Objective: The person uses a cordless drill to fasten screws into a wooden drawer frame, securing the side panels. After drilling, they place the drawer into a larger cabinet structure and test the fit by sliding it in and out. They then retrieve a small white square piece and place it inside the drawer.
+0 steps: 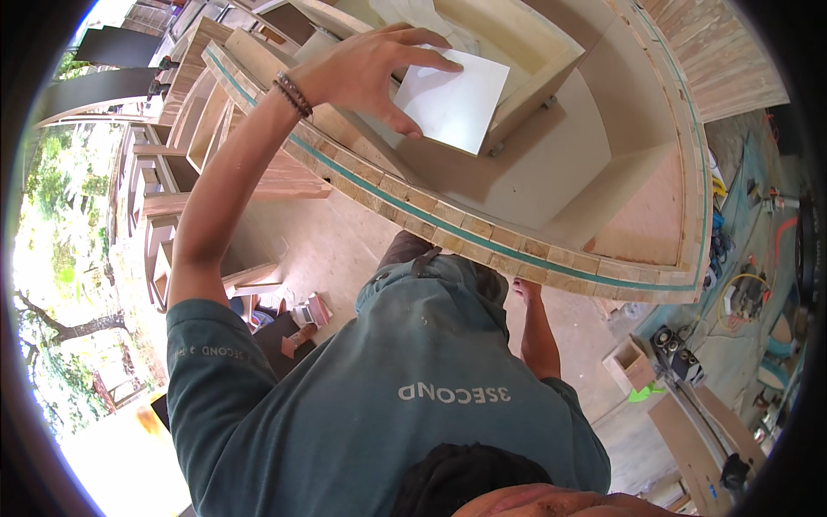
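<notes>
My left hand point(366, 73) reaches over the curved edge of a wooden cabinet point(482, 237). Its thumb and fingers grip a white square panel point(457, 103) by opposite sides. The panel lies over the corner of a pale drawer box point(538, 86) inside the cabinet; whether it rests on the box I cannot tell. Below the cabinet's near edge, my right hand point(526, 290) hangs beside my hip with its fingers curled. What they hold, if anything, is hidden.
Crumpled clear plastic point(422, 19) lies in the drawer box. Wooden frames point(168, 185) stand at the left. On the right floor are a small wooden box point(629, 364), a metal rail point(702, 414), a power tool point(748, 297) and loose cables. A brown board point(732, 56) adjoins the cabinet at far right.
</notes>
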Demonstrator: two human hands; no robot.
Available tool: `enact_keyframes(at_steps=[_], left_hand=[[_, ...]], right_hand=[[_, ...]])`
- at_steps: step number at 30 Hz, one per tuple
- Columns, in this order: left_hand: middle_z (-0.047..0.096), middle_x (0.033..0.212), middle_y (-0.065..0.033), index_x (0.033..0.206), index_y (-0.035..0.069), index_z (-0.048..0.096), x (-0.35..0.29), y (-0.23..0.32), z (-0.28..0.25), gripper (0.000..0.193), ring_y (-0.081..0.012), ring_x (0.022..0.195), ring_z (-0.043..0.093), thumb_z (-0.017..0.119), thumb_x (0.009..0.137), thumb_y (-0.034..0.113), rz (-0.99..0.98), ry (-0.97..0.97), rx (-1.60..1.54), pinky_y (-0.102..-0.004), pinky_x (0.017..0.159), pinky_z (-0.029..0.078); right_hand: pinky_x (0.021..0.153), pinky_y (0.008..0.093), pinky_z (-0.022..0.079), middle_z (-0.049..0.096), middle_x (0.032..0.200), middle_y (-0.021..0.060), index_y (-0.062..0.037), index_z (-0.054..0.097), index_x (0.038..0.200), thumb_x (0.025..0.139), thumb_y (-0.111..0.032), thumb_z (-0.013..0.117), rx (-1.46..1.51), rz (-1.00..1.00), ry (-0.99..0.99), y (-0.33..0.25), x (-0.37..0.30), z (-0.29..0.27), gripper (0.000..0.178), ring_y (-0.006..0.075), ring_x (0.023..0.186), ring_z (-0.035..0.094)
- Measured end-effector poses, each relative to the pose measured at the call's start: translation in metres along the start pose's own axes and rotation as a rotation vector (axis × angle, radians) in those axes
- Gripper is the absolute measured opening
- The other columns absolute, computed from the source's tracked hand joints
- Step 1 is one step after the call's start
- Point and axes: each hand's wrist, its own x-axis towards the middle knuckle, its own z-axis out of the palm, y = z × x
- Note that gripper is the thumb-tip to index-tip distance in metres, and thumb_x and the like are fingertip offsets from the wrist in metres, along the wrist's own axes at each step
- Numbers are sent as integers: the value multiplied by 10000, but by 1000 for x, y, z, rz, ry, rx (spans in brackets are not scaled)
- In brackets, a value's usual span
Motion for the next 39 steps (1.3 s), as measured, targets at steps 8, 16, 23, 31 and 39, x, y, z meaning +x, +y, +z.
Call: enact_keyframes(at_steps=[8, 16, 23, 31, 39], left_hand=[[594, 1364, -169, 1244, 137, 688, -8, -1, 1, 654, -352, 1208, 601, 898, 682, 398, -28, 77, -55, -443, 1018, 493], [733, 1138, -137, 1201, 136, 730, 35, -9, 18, 447, -299, 1000, 706, 815, 819, 350, -128, 68, -342, -392, 910, 538], [731, 1155, -138, 1352, 201, 659, 31, -27, 9, 538, -283, 994, 690, 796, 844, 312, -111, -143, -362, -355, 911, 523], [724, 1141, -148, 1347, 196, 665, 25, -26, 12, 521, -281, 972, 674, 787, 852, 302, -100, -107, -382, -353, 902, 512], [686, 1042, -123, 1392, 217, 629, 25, -16, 10, 506, -268, 975, 628, 734, 905, 306, -116, -108, -348, -358, 909, 486]], right_hand=[[594, 396, 528, 720, 913, 111, -29, 712, 1179, 889, -150, 681, -16, 7, 2, -9, -18, 9, 315, 227, 720, 676], [615, 400, 529, 716, 918, 109, -43, 700, 1185, 901, -170, 664, -57, -8, -16, -36, -32, 26, 314, 227, 737, 675], [634, 404, 530, 712, 922, 106, -54, 689, 1191, 912, -188, 648, -31, -20, -16, -45, -36, 31, 312, 228, 751, 673], [655, 408, 531, 708, 926, 103, -67, 677, 1198, 925, -209, 630, -39, 2, -19, -43, -44, 27, 311, 228, 767, 672], [677, 412, 532, 703, 931, 100, -80, 665, 1205, 937, -229, 613, 0, 16, 15, -23, -43, 12, 310, 229, 783, 671]])
